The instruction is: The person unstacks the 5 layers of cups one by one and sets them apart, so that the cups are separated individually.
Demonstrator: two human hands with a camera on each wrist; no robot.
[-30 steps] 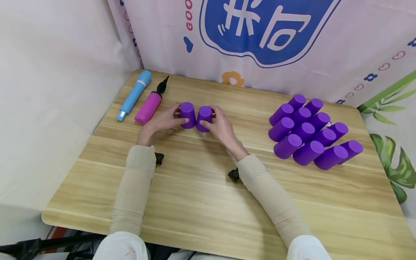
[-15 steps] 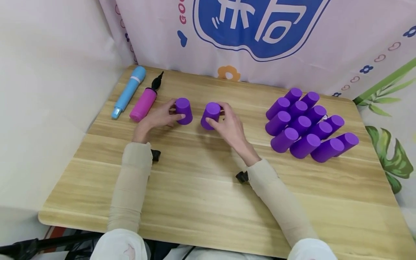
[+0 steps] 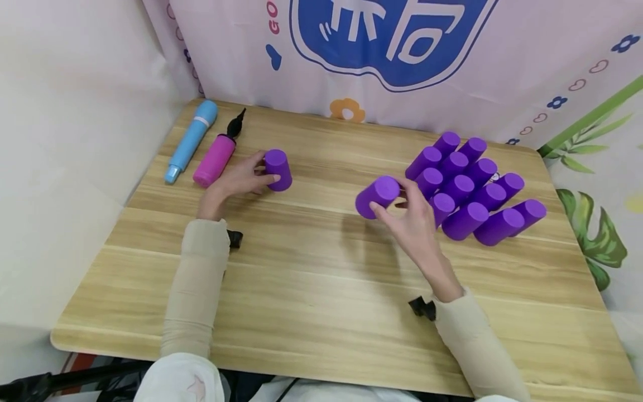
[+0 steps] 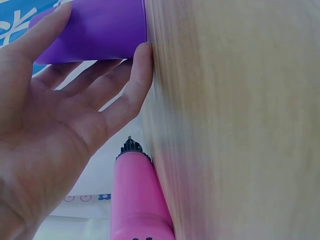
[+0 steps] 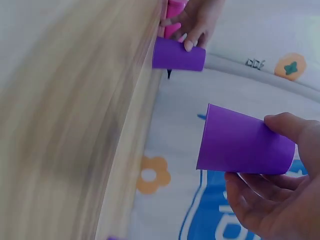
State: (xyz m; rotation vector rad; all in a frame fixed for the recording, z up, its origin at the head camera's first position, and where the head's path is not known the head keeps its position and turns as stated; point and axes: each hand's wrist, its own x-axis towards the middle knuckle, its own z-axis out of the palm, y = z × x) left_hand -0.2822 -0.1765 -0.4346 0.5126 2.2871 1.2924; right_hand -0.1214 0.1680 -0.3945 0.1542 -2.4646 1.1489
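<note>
My left hand (image 3: 240,180) holds a purple cup (image 3: 279,171) that stands upside down on the table, thumb on one side and fingers on the other. In the left wrist view the same cup (image 4: 100,30) rises from the wood between thumb and fingers. My right hand (image 3: 414,223) grips a second purple cup (image 3: 375,198) near its closed end. The right wrist view shows that cup (image 5: 245,142) off the tabletop, mouth toward the table. Just behind the right hand stands a group of several upturned purple cups (image 3: 464,220); the hand hides part of it.
A pink hand pump (image 3: 215,160) with a black nozzle lies left of my left hand. Beside it lies a blue pump-like tube (image 3: 192,139). The wooden table (image 3: 301,301) ends at a printed cloth (image 3: 241,56) at the back.
My right hand has lifted its cup away from the left one and carried it right, toward the group of cups. The left hand stays on its cup. The head view has shifted slightly.
</note>
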